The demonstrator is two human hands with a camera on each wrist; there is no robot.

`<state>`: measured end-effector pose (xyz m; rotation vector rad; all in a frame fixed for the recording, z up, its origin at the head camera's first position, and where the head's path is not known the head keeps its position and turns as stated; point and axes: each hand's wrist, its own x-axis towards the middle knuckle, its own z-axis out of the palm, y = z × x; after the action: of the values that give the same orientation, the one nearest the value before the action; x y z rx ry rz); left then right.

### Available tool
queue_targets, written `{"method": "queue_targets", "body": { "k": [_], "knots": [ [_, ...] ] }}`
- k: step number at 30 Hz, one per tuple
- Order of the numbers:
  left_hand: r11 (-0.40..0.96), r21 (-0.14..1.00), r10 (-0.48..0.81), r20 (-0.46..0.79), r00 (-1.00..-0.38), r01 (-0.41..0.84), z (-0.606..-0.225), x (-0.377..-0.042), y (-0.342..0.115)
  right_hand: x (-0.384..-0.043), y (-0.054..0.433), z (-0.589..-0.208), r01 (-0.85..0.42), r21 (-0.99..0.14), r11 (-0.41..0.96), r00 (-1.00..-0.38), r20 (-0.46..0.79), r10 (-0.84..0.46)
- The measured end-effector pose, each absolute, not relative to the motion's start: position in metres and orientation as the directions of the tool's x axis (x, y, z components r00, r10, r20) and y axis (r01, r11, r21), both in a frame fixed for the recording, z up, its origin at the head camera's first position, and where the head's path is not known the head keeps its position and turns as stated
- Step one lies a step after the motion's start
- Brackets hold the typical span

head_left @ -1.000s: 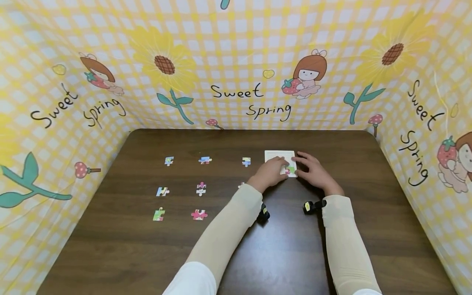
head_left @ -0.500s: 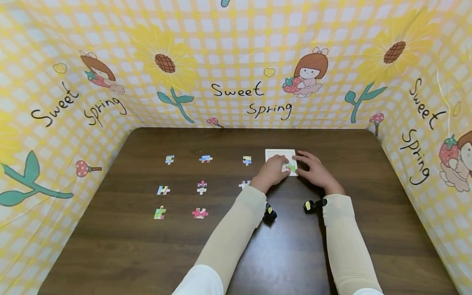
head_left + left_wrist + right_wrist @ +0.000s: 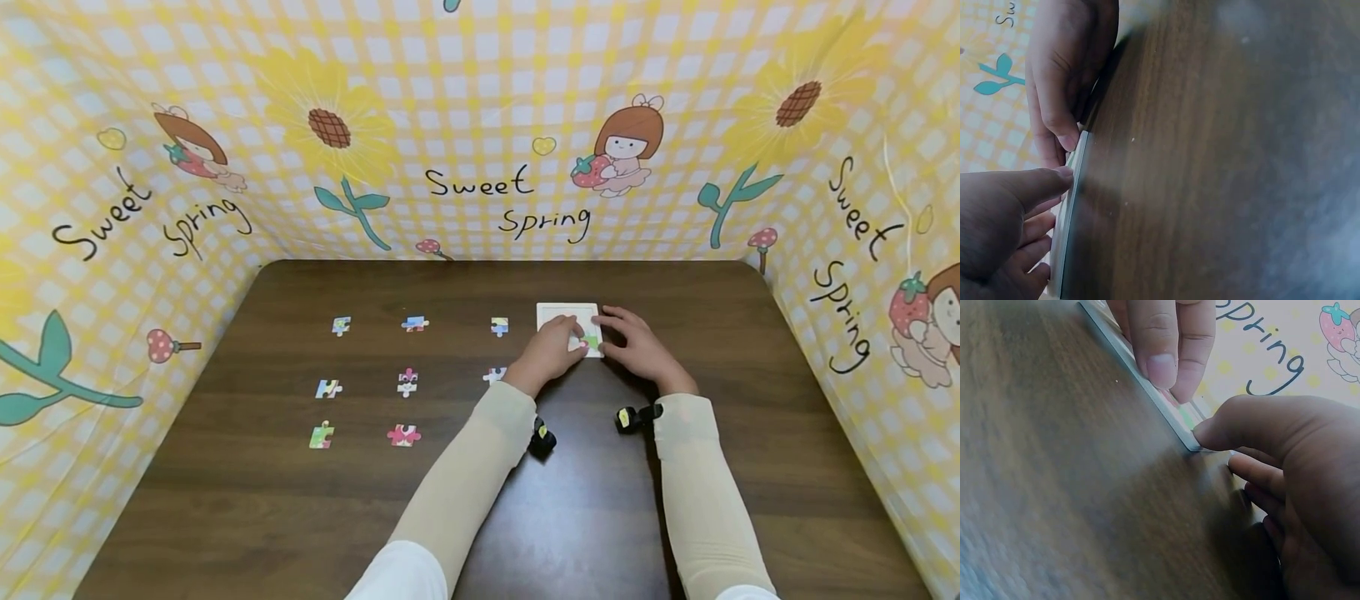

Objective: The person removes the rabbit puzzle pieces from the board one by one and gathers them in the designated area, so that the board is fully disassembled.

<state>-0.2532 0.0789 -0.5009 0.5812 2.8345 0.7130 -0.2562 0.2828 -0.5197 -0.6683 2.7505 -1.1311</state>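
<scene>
A small white puzzle tray point(image 3: 551, 312) lies near the table's back. In its front right corner sits a green and pink puzzle piece point(image 3: 591, 341), partly covered by fingers. My left hand point(image 3: 551, 352) reaches over the tray from the left; its thumb and a finger pinch at the pink part of this piece. From the right, my right hand point(image 3: 643, 348) touches the tray's right edge, with fingers spread. In the right wrist view, the right thumb point(image 3: 1210, 432) rests at the tray's corner point(image 3: 1192, 446), close to the green part.
Left of the tray, loose puzzle pieces lie in rows, among them a blue piece point(image 3: 499, 326), a pink piece point(image 3: 404, 435) and a green piece point(image 3: 322, 434). The left forearm passes beside a piece point(image 3: 494, 376). A yellow checked cloth point(image 3: 465, 108) surrounds the brown table point(image 3: 225, 500).
Both hands stay at the tray with only slight finger movement. The left wrist and forearm have shifted a little to the right, uncovering more of the piece beside them.
</scene>
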Motion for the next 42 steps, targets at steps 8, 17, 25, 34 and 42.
{"method": "queue_targets", "body": {
  "k": [8,17,25,34,42],
  "knots": [
    [0.804,0.488,0.409,-0.042,-0.912,0.339,-0.5044,-0.2524,0.0796,-0.2542,0.2824,-0.5189,-0.353,-0.694,0.628,-0.902,0.072,-0.427],
    [0.798,0.465,0.439,-0.013,-0.898,0.384,-0.5029,-0.2506,0.0765,-0.2566,0.2831,-0.5207,-0.35,-0.69,0.633,-0.901,0.064,-0.428],
    [0.81,0.407,0.444,0.045,-0.895,0.422,-0.5012,-0.255,0.0768,-0.2558,0.2826,-0.5205,-0.354,-0.688,0.633,-0.903,0.075,-0.424],
    [0.834,0.37,0.422,0.05,-0.905,0.41,-0.4954,-0.2561,0.0776,-0.2559,0.2797,-0.5203,-0.379,-0.685,0.622,-0.894,0.099,-0.436],
    [0.843,0.341,0.419,0.071,-0.905,0.417,-0.4974,-0.2573,0.082,-0.2543,0.2815,-0.5204,-0.37,-0.696,0.615,-0.902,0.11,-0.418]
  ]
}}
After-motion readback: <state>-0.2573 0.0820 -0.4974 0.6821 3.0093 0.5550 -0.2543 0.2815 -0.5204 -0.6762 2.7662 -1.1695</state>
